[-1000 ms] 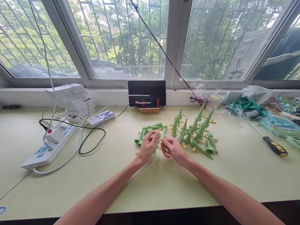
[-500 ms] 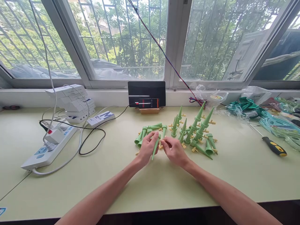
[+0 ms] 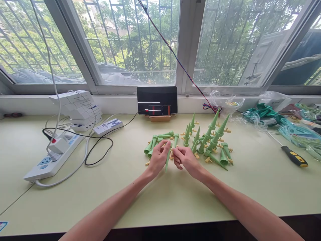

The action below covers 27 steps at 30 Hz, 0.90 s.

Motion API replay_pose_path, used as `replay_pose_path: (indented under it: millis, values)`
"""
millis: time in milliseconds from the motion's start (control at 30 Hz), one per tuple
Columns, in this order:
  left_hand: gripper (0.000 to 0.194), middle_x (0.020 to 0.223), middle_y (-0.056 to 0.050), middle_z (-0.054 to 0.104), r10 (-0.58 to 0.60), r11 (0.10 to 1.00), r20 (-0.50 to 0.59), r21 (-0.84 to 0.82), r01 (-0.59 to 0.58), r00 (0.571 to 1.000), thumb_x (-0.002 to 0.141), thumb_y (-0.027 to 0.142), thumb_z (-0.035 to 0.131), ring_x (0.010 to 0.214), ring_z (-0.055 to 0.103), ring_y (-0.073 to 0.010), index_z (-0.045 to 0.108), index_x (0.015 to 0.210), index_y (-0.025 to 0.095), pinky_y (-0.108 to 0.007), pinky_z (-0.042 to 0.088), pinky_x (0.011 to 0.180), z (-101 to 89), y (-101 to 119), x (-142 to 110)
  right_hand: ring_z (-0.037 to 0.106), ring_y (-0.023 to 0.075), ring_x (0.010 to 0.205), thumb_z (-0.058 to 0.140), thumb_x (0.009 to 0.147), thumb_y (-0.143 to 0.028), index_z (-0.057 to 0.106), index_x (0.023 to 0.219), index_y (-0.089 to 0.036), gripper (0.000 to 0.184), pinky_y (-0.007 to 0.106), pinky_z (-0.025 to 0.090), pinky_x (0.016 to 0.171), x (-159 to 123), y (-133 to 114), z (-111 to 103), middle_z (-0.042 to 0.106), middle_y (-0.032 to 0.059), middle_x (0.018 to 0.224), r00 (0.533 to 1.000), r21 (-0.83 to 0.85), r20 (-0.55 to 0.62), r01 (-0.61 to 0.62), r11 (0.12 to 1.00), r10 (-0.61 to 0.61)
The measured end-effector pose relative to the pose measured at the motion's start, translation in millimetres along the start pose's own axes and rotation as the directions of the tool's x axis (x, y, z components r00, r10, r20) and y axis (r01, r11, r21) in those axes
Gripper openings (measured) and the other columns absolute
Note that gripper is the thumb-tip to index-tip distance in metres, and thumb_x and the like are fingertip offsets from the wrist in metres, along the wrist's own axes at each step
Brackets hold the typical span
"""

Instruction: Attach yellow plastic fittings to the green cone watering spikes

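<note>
My left hand [image 3: 157, 158] is closed around a green plant-watering spike [image 3: 167, 163], whose pointed end slants down toward me. At the spike's right side, the thumb and forefinger of my right hand [image 3: 187, 161] pinch a small yellow valve [image 3: 172, 151], partly covered by the fingertips. Just behind my left hand lies a loose group of green spikes [image 3: 148, 148]. To the right of my right hand, several spikes with yellow valves stand point up [image 3: 213, 142], and a few others lie on their sides [image 3: 217, 161].
On the left, a white power strip [image 3: 54, 160] with cables lies beside stacked white boxes [image 3: 80, 107]. A phone [image 3: 159, 110] leans against a black tablet [image 3: 157, 93] at the back. A screwdriver [image 3: 294, 156] and plastic-wrapped green items [image 3: 265, 115] occupy the right of the table [image 3: 140, 207].
My right fingers curled in toward the spike, then loosened again at the valve. The spike's tip swung slightly left, then back right. The other spikes stayed put.
</note>
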<state>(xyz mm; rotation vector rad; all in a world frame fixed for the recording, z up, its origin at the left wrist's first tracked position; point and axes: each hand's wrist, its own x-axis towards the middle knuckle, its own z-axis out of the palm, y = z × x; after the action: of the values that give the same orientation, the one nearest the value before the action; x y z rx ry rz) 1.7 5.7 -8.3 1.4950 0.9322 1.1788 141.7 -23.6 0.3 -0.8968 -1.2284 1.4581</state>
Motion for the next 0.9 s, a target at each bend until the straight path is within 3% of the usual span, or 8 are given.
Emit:
replay_pose_path:
  millis: [233, 500, 700, 900]
  values:
    - [0.034, 0.053, 0.007, 0.039, -0.006, 1.000, 0.007, -0.012, 0.006, 1.000, 0.092, 0.053, 0.051, 0.044, 0.036, -0.0062, 0.055, 0.089, 0.020, -0.019, 0.028, 0.043, 0.2, 3.0, 1.2, 0.039, 0.0067, 0.037, 0.061, 0.086, -0.052, 0.048, 0.064, -0.019, 0.043, 0.021, 0.030, 0.036, 0.2, 1.3, 0.8, 0.039, -0.0079, 0.048, 0.999, -0.051, -0.026, 0.027, 0.998, -0.028]
    - [0.038, 0.049, 0.006, 0.043, -0.167, 0.970, 0.056, -0.169, 0.174, 0.984, 0.089, 0.056, 0.053, 0.039, 0.035, -0.0063, 0.049, 0.079, 0.020, -0.018, 0.026, 0.038, 1.0, 8.7, 0.3, 0.037, 0.0074, 0.036, 0.058, 0.088, -0.053, 0.048, 0.061, -0.019, 0.045, 0.022, 0.030, 0.037, 1.5, 2.5, -0.4, 0.038, -0.0076, 0.045, 0.997, -0.101, -0.041, 0.067, 0.993, -0.072]
    - [0.043, 0.049, 0.004, 0.048, -0.330, 0.879, 0.216, -0.285, 0.383, 0.919, 0.086, 0.056, 0.058, 0.035, 0.033, -0.0058, 0.045, 0.068, 0.019, -0.019, 0.020, 0.035, -1.2, 20.4, 1.1, 0.033, 0.0069, 0.036, 0.052, 0.092, -0.055, 0.046, 0.058, -0.019, 0.049, 0.023, 0.027, 0.038, 0.2, 4.7, -1.8, 0.037, -0.0066, 0.042, 0.981, -0.227, -0.051, 0.172, 0.959, -0.188]
    - [0.050, 0.047, 0.002, 0.047, -0.398, 0.825, 0.338, -0.276, 0.494, 0.853, 0.085, 0.060, 0.055, 0.032, 0.027, -0.0031, 0.050, 0.062, 0.016, -0.020, 0.013, 0.035, -3.6, 26.5, 0.2, 0.033, 0.0082, 0.043, 0.046, 0.095, -0.051, 0.049, 0.055, -0.018, 0.052, 0.024, 0.027, 0.045, -2.3, 2.5, -3.1, 0.039, -0.0036, 0.045, 0.936, -0.508, -0.080, 0.258, 0.822, -0.343]
